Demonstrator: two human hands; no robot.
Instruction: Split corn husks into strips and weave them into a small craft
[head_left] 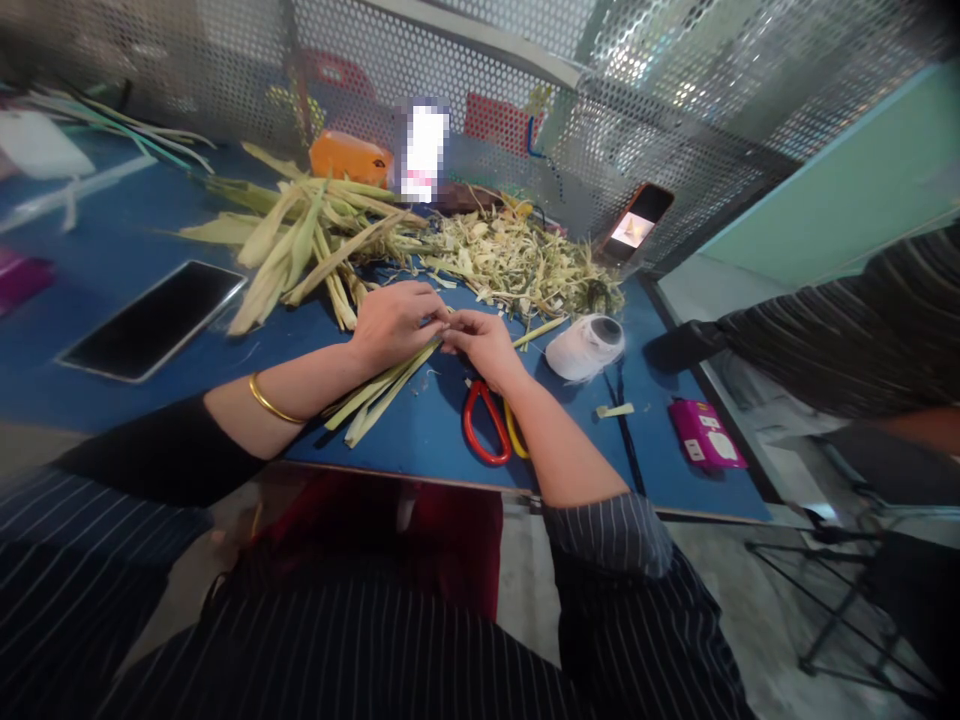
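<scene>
My left hand [397,322] and my right hand [484,345] meet over the blue table. Both are closed on the upper end of a bundle of pale green corn husk strips [386,395], whose loose ends spread toward the table's front edge. My fingertips hide the exact grip. Below my right wrist lie scissors [486,425] with one red and one yellow handle, the blades hidden. A spool of white thread [585,348] stands to the right of my right hand. Behind my hands is a heap of whole dried husks [300,230].
Shredded husk scraps [517,255] are piled at the back. A dark tablet or phone [154,320] lies left; a lit phone [637,225] leans against the perforated metal screen [675,130]. A purple packet [706,435] sits right, near another person's sleeve [825,320].
</scene>
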